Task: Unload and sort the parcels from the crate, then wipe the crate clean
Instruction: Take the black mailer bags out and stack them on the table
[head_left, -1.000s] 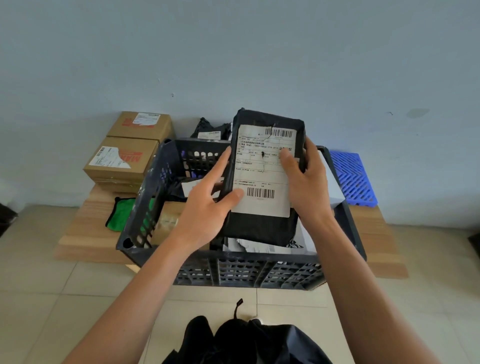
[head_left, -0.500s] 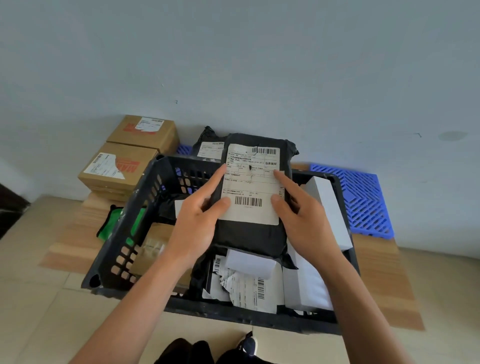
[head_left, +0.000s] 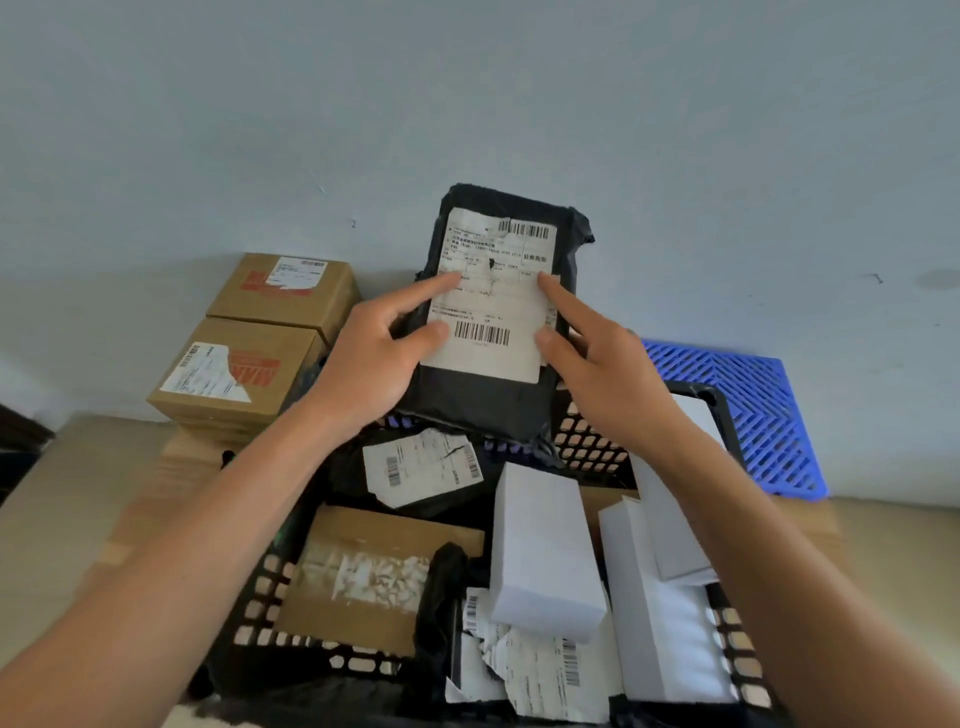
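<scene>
A black plastic-wrapped parcel (head_left: 493, 405) with a white shipping label is held up over the far side of the black crate (head_left: 592, 447). My left hand (head_left: 374, 358) grips its left edge and my right hand (head_left: 602, 374) its right edge, fingers on the label. Inside the crate lie another black labelled parcel (head_left: 415, 467), a brown cardboard box (head_left: 374, 571), white boxes (head_left: 545, 551) and torn labelled packets (head_left: 540, 670).
Two brown cardboard boxes (head_left: 234, 374) stand at the left by the wall, on cardboard sheets (head_left: 176, 467) laid over the tiled floor. A blue plastic grid panel (head_left: 748, 410) lies at the right. The grey wall stands close behind.
The view has moved closer over the crate. Both hands have carried the black parcel up and away toward the wall, past the crate's far rim.
</scene>
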